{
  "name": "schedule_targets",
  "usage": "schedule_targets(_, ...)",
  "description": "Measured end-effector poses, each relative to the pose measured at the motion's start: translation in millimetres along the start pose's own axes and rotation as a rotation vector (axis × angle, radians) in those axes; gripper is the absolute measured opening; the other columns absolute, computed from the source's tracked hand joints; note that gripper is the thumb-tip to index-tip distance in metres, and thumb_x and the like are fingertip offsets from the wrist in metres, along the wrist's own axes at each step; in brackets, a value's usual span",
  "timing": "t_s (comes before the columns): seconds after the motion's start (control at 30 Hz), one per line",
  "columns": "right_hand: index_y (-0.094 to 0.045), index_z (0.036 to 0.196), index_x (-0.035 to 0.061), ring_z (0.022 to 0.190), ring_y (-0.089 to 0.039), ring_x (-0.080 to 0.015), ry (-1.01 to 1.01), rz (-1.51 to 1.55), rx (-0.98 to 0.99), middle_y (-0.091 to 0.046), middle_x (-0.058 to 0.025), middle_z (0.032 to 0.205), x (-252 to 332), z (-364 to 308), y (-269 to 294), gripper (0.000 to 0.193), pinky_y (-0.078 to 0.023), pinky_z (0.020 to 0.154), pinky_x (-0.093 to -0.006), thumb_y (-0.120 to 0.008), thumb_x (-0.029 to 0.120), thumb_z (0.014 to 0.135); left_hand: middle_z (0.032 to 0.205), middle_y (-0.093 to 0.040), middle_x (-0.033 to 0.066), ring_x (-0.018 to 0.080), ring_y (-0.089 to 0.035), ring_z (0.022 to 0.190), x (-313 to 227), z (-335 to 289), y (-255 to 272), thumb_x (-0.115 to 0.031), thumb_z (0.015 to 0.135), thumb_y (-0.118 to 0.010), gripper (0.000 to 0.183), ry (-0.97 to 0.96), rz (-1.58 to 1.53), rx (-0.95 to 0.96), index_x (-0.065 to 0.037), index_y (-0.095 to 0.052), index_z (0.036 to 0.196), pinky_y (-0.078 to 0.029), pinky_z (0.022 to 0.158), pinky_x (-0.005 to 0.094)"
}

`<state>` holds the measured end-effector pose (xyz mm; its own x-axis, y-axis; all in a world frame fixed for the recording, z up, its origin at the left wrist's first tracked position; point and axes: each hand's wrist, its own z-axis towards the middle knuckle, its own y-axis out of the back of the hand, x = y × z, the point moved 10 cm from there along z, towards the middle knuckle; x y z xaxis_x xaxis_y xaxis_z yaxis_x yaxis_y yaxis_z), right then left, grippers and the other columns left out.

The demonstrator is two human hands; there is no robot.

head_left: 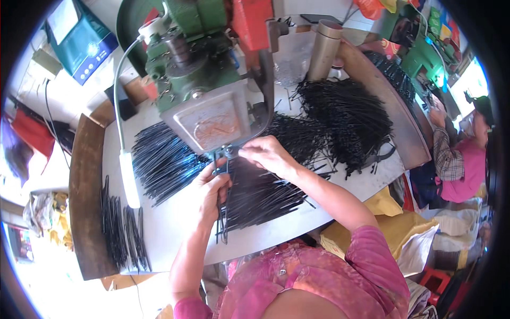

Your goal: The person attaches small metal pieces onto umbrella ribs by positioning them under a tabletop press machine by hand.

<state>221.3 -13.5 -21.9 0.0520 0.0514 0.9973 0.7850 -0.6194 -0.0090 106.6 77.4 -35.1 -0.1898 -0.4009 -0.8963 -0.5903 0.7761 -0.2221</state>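
My left hand (211,187) is closed around a few thin black rods (221,226), their lower ends hanging below the fist. The upper ends reach up beneath the green press-like machine (197,101). Close to the machine's small metal tip, my right hand (268,154) has its fingers bent together in a pinch; what they hold is too small to make out. A spread of black rods (260,196) lies right below my right wrist, and a second bundle (164,162) lies to the left of my left hand.
A large heap of black rods (345,119) fills the right side of the white table (170,226), near a metal flask (325,50). More rods (125,231) lie at the left by the curved wooden edge (87,196). A lit lamp (128,181) hangs there. Another person (462,159) sits at far right.
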Motion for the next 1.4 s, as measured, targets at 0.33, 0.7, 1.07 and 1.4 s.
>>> schedule_targets(0.33, -0.055, 0.069, 0.0019, 0.048, -0.033, -0.0021, 0.01, 0.044, 0.057, -0.04, 0.0054, 0.055, 7, -1, -16, 0.02, -0.026, 0.042, -0.0179, -0.056, 0.018, 0.082, 0.061, -0.054, 0.0045, 0.0039, -0.04, 0.04, 3, 2, 4, 0.0, 0.073, -0.055, 0.034, -0.003, -0.026, 0.041, -0.007, -0.055, 0.106, -0.03, 0.034, 0.0162)
schedule_targets(0.7, -0.057, 0.076, 0.0014, 0.048, -0.033, -0.0018, 0.038, 0.067, 0.09, -0.039, 0.0058, 0.056, 11, 4, -19, 0.017, -0.026, 0.041, -0.0175, -0.054, 0.017, 0.083, 0.061, -0.055, 0.004, 0.0035, -0.04, 0.039, 1, 9, 1, 0.001, 0.074, -0.055, 0.032, -0.019, -0.049, 0.043, -0.007, -0.056, 0.105, -0.03, 0.034, 0.0151)
schedule_targets(1.07, -0.058, 0.078, 0.0022, 0.048, -0.033, -0.0018, 0.064, 0.076, 0.06, -0.039, 0.006, 0.056, 11, 5, -20, 0.013, -0.027, 0.041, -0.0177, -0.053, 0.013, 0.083, 0.06, -0.055, 0.0038, 0.0035, -0.04, 0.039, 4, 9, 0, 0.001, 0.074, -0.055, 0.032, -0.003, -0.072, 0.041, -0.007, -0.056, 0.105, -0.03, 0.033, 0.0154)
schedule_targets(1.4, -0.055, 0.069, 0.002, 0.046, -0.038, -0.0031, -0.14, 0.13, 0.059, -0.047, 0.0014, 0.058, -7, -2, -19, 0.015, -0.029, 0.04, -0.0186, -0.053, 0.011, 0.081, 0.063, -0.054, 0.0027, 0.0035, -0.04, 0.043, 3, 6, 6, -0.004, 0.076, -0.056, 0.015, -0.026, 0.06, 0.062, -0.004, -0.056, 0.092, -0.031, 0.036, 0.0159)
